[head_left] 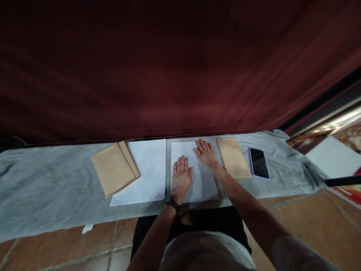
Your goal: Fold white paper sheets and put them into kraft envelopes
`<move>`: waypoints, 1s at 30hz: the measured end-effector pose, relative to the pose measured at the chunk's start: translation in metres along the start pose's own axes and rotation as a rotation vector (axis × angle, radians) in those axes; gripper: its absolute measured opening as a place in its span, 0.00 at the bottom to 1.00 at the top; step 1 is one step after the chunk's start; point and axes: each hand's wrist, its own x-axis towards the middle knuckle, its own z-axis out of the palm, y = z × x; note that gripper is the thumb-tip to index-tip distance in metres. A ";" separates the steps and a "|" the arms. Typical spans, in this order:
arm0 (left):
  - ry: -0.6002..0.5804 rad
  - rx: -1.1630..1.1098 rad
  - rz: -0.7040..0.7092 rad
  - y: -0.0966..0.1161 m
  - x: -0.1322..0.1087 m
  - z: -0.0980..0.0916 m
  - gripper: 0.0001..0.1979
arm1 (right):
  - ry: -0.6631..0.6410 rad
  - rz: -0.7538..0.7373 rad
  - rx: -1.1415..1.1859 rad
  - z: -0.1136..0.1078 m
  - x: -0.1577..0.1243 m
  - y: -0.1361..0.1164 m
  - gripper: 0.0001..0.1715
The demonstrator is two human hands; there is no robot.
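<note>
My left hand point(182, 178), with a dark watch point(171, 203) at its wrist, lies flat with fingers stretched out on a white sheet of paper point(201, 188). My right hand point(206, 152) rests spread near the top right corner of the same sheet. Neither hand holds anything. Just right of the sheet is a stack of brown paper envelopes point(234, 158). To the left lies a second white sheet point(149, 162), its left part covered by more brown envelopes point(114, 169).
A grey cloth point(50, 184) covers the long, narrow work surface. A phone point(258, 162) in a pale purple case lies on its right part. Behind the surface hangs a dark red curtain point(180, 75). A white scrap point(87, 228) is on the tiled floor point(310, 222).
</note>
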 end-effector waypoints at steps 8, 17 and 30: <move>0.006 -0.019 0.001 -0.001 0.000 0.002 0.32 | 0.072 0.028 0.035 -0.008 -0.045 -0.022 0.33; -0.032 0.017 0.008 0.000 0.000 -0.004 0.31 | 0.060 -0.107 0.050 -0.016 -0.159 -0.064 0.32; -0.088 0.011 0.105 0.018 -0.048 -0.018 0.28 | 0.088 -0.011 0.005 -0.020 -0.168 -0.056 0.32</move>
